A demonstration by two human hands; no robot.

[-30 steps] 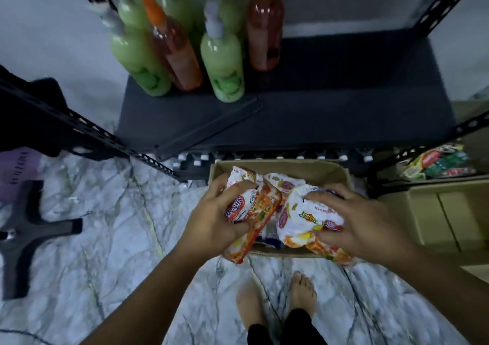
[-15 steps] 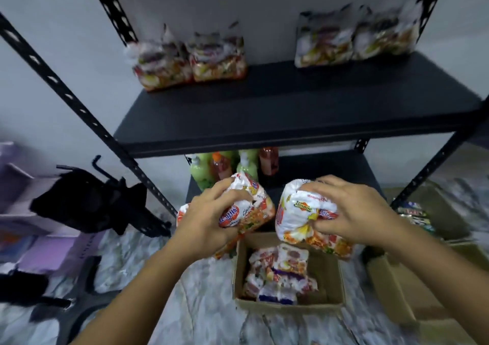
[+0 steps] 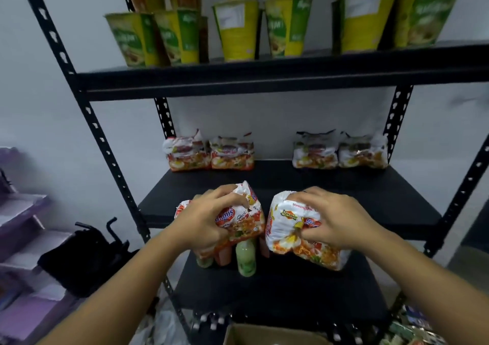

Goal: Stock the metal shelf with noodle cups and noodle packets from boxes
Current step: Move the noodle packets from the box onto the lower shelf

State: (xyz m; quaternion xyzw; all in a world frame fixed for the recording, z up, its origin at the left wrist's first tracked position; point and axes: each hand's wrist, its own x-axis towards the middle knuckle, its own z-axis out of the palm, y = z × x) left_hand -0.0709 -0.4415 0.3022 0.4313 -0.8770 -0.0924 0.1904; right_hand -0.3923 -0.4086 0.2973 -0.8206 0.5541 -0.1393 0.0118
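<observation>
My left hand (image 3: pixel 205 220) grips a white-and-orange noodle packet (image 3: pixel 246 223) in front of the middle shelf (image 3: pixel 291 185) of the black metal rack. My right hand (image 3: pixel 334 219) grips a second noodle packet (image 3: pixel 291 234) beside it. Both packets hang in the air at the shelf's front edge. Several noodle packets (image 3: pixel 209 151) stand in two pairs along the back of that shelf, the right pair (image 3: pixel 340 151) near the rear post. Green-and-yellow noodle cups (image 3: pixel 238 29) line the shelf above.
Green and red bottles (image 3: pixel 246 258) stand on the lower shelf under my hands. A cardboard box (image 3: pixel 264 336) shows at the bottom edge. A black bag (image 3: pixel 84 257) and purple trays (image 3: pixel 23 225) sit to the left. Slotted rack posts (image 3: pixel 105 143) frame the shelves.
Both hands have lifted the two packets out of the box on the floor up to the front of the middle shelf. My view has tilted up to the upper shelves.
</observation>
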